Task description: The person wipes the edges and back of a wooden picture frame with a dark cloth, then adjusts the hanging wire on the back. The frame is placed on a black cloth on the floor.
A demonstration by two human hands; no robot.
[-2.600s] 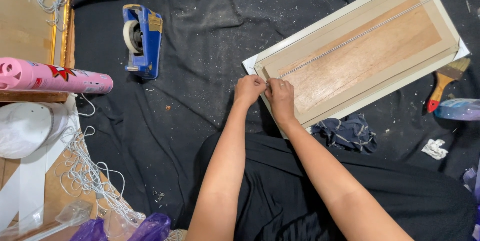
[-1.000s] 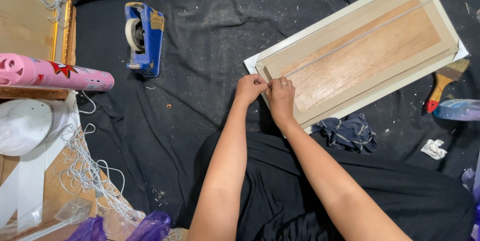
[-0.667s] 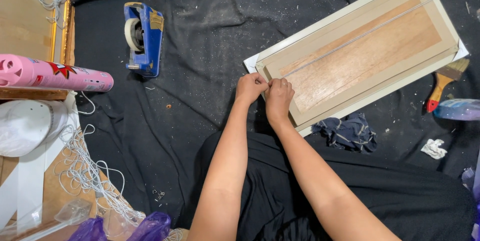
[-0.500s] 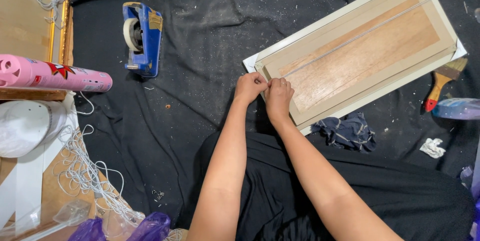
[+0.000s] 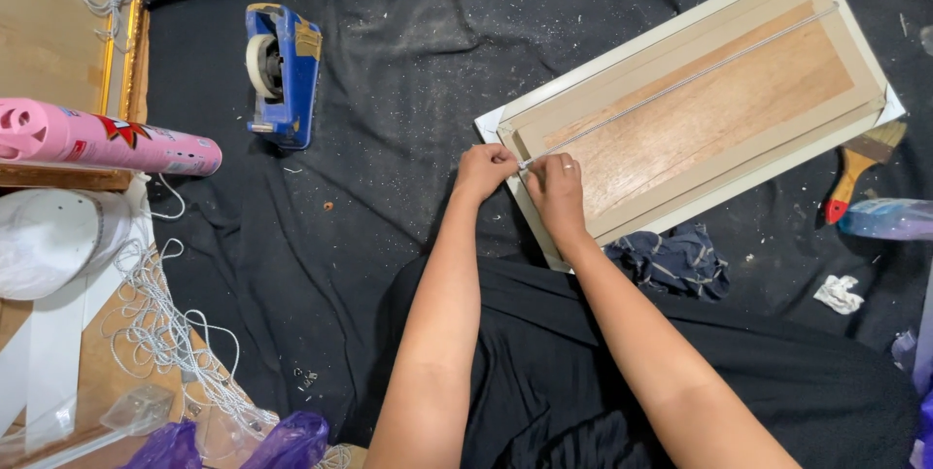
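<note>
A white picture frame (image 5: 875, 61) lies face down on black cloth, its brown wooden backing (image 5: 719, 109) up. A thin white string (image 5: 680, 85) runs taut lengthwise across the backing. My left hand (image 5: 483, 170) and my right hand (image 5: 556, 187) meet at the frame's near left end, both pinching the string's end there. The fingertips hide the exact spot where the string is fastened.
A blue tape dispenser (image 5: 282, 70) lies up left. A pink tube (image 5: 107, 143), a white cap (image 5: 49, 241) and loose white cord (image 5: 175, 333) sit at left by a gold frame (image 5: 126, 51). A paintbrush (image 5: 860, 168), a dark rag (image 5: 675, 260) and a plastic bottle (image 5: 889, 219) lie right.
My hands stay at the frame's left end with only slight finger shifts. The string now shows stretched straight across the backing.
</note>
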